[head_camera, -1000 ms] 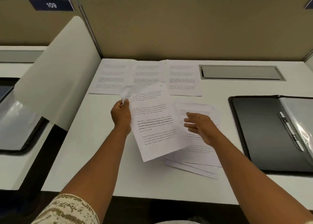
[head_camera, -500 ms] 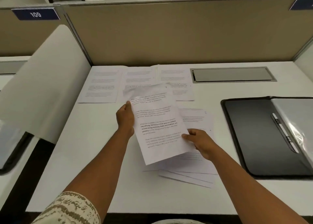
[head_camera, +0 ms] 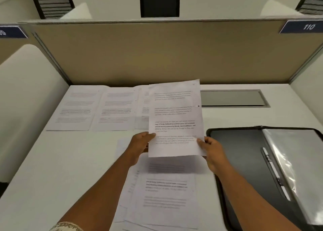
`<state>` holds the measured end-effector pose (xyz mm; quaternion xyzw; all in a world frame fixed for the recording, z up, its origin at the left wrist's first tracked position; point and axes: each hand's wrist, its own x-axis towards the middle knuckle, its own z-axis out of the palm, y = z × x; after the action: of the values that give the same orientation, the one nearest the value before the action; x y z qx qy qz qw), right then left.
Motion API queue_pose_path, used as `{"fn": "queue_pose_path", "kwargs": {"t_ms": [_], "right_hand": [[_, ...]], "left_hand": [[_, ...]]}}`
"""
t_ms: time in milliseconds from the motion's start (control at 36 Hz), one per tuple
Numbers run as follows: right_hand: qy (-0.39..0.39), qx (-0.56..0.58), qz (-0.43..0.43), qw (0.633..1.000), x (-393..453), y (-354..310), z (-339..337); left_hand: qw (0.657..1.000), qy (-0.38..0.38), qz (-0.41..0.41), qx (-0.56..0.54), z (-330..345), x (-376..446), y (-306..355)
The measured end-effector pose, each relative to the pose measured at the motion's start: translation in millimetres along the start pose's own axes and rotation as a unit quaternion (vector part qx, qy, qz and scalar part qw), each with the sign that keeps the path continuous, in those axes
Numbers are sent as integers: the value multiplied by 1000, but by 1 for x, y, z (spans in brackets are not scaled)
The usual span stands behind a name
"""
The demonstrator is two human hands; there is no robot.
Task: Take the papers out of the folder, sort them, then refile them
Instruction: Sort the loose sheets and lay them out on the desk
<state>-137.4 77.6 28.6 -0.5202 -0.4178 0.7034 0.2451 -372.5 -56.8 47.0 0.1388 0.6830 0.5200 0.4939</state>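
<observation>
Your left hand (head_camera: 140, 143) and right hand (head_camera: 210, 149) now both pinch the sheet (head_camera: 174, 119) at its lower edges — a moment ago it tilted lower over the loose pile (head_camera: 166, 195); now raised, upright, readable — likely bound for the sorted row (head_camera: 97, 108), folder (head_camera: 244, 152) lying open.

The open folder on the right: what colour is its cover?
Black, with clear plastic sleeves inside; the folder shows only in the head view.

The blue plate (head_camera: 303, 27) at the partition's top right corner reads "110"; the sheets' print is too blurred to read.
</observation>
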Motion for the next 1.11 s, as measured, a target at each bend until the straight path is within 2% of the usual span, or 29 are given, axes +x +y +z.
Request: {"fn": "queue_pose_path", "kwargs": {"t_ms": [111, 306, 528, 750, 833, 917, 1056, 1111], "right_hand": [[25, 6, -5, 1000, 26, -21, -18], [49, -29, -25, 998, 80, -50, -47], [114, -148, -56, 981, 133, -71, -67], [138, -246, -60, 958, 174, -78, -69], [163, -281, -74, 943, 183, -80, -69], [181, -310, -79, 930, 189, -78, -70], [163, -344, -81, 921, 192, -70, -71], [153, -347, -78, 922, 191, -70, -71]], "left_hand": [[999, 3, -3, 40, 33, 24, 2], [991, 82, 45, 98, 87, 70, 15], [987, 115, 63, 97, 126, 129, 13], [964, 160, 93, 192, 142, 157, 9], [944, 156, 120, 265, 145, 161, 4], [909, 151, 172, 349, 150, 162, 0], [821, 111, 241, 506, 154, 165, -10], [801, 122, 240, 535, 156, 165, -12]]}}
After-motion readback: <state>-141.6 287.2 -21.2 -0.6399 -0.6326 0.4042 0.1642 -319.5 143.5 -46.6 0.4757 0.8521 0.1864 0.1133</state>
